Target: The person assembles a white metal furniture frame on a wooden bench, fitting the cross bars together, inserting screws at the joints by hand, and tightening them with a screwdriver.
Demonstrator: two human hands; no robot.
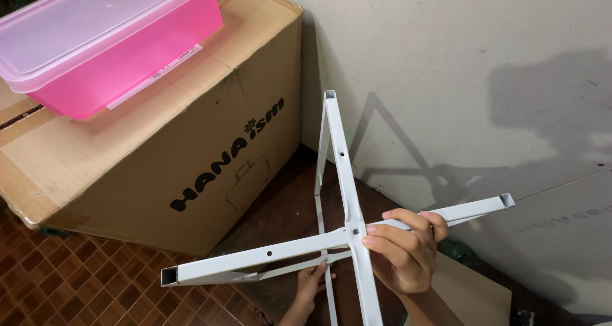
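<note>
The right hand (pixel 403 249) is closed around the white metal frame (pixel 344 173) just beside the point where its two square tubes cross, fingers wrapped over the right-going tube and thumb against the junction; the left hand (pixel 312 282) sits lower, fingertips pinching a thin brace under the crossing, palm mostly hidden. The frame stands up off the floor in front of the wall (pixel 478 77), one tube rising away from the camera, the other running left to right; the tube ends are open.

Handling, as a judgement: hollow painted steel, stiff, likely light for its span but awkward and prone to swing; the smooth paint may slip; the open cut ends look sharp; grip near the crossing for control.

To the left stands a large brown cardboard box (pixel 191 160), dark block lettering and a small outline drawing printed on its side; on top rests a pink plastic tub (pixel 127 65) with a clear lid and a narrow white label on its long side. The floor (pixel 76 281) is red-brown patterned tile.
</note>
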